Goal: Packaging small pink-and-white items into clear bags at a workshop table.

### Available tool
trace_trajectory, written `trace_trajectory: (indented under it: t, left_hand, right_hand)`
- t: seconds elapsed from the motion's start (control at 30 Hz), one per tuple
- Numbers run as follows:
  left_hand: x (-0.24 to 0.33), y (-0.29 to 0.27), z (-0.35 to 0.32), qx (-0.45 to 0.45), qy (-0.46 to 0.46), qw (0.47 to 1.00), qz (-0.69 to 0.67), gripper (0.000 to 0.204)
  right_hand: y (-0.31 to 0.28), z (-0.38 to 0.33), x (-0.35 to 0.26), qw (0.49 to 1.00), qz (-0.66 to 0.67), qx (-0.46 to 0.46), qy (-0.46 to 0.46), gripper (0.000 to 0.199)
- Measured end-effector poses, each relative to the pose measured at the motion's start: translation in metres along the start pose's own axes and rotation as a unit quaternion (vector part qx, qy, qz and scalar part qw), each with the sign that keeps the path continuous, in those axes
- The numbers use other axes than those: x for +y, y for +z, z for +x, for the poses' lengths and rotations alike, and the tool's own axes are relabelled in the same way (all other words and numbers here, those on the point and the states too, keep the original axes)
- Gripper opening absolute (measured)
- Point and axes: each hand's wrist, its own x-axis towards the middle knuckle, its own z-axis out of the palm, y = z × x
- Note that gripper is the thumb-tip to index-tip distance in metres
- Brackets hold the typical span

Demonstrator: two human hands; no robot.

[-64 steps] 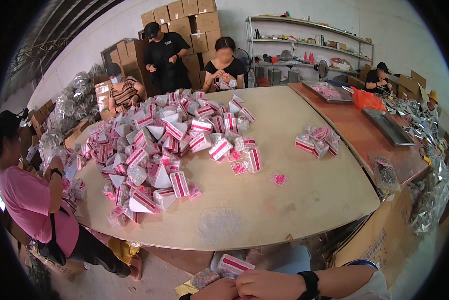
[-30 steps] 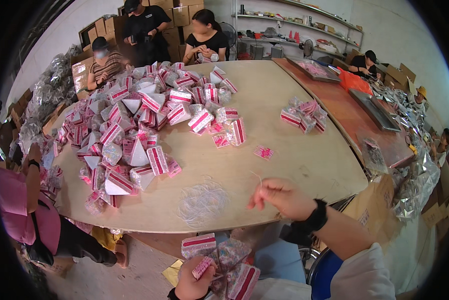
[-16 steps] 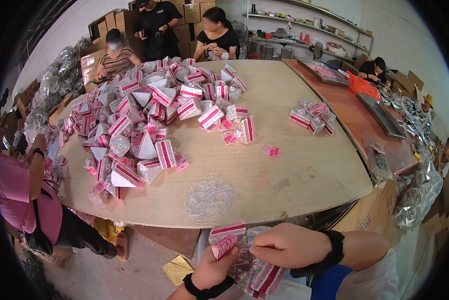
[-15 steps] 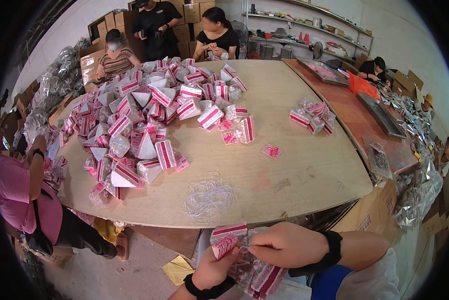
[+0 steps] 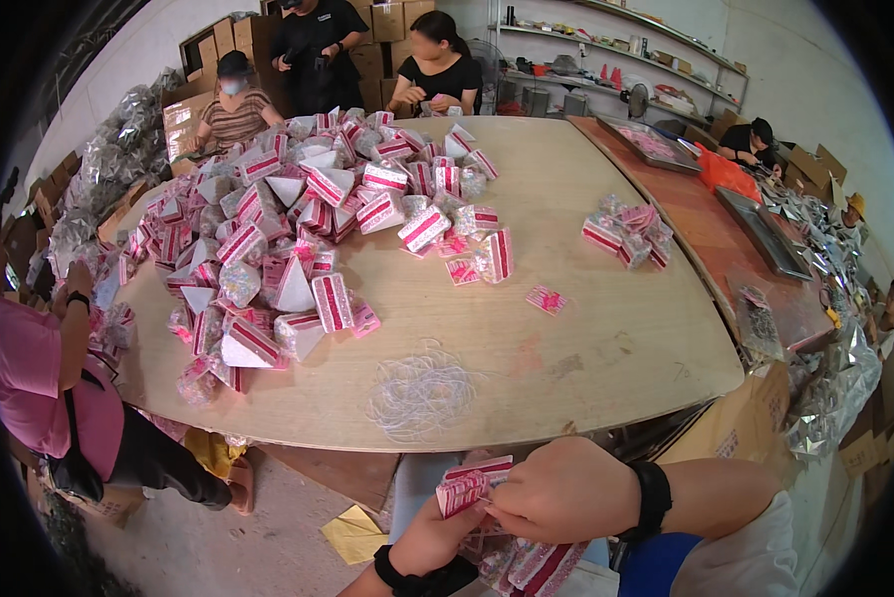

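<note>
Low in front of me, my left hand (image 5: 434,537) is closed around a pink printed card (image 5: 461,491), held upright near the table's front edge. My right hand (image 5: 572,485) reaches across from the right, its fingertips pinched against the card's lower edge; what lies between them is hidden. Below both hands, several cake-slice-shaped pieces (image 5: 547,569), white and pink with a dark pink stripe and clear wrap, rest at my lap. A tangle of thin white strings (image 5: 423,396) lies on the table just beyond my hands.
A big heap of wrapped cake-slice pieces (image 5: 293,286) covers the left of the wooden table (image 5: 566,398). A small cluster (image 5: 626,233) sits at the right, a loose pink card (image 5: 546,299) mid-table. Metal trays (image 5: 763,233) lie on the red-brown side table. Co-workers (image 5: 54,358) are around.
My right hand has rolled over and now covers more of the wrapped pieces. The pink card in my left hand has turned to show its printed face.
</note>
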Motion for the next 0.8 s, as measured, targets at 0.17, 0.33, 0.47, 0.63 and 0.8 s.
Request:
trace_trajectory:
  t: [0.17, 0.33, 0.47, 0.63, 0.8]
  left_hand:
    - [0.004, 0.001, -0.001, 0.0, -0.033, 0.999, -0.042, 0.024]
    - [-0.007, -0.009, 0.0, -0.038, -0.036, 0.997, -0.055, 0.027]
    - [-0.001, -0.004, 0.0, -0.034, -0.044, 0.996, -0.065, 0.026]
    - [-0.003, -0.009, 0.001, -0.084, -0.036, 0.993, -0.069, 0.026]
    - [-0.001, -0.001, 0.0, -0.036, -0.077, 0.995, -0.053, 0.024]
  right_hand:
    - [-0.001, 0.002, 0.001, 1.0, -0.021, -0.006, -0.011, 0.02]
    - [-0.007, 0.005, 0.0, 0.998, -0.028, -0.051, -0.036, 0.018]
    - [0.001, 0.003, 0.003, 0.993, -0.081, -0.069, -0.06, 0.018]
    - [-0.005, 0.001, 0.004, 0.996, -0.065, -0.051, -0.032, 0.016]
    - [-0.002, -0.001, 0.008, 0.991, -0.101, 0.016, -0.09, 0.021]
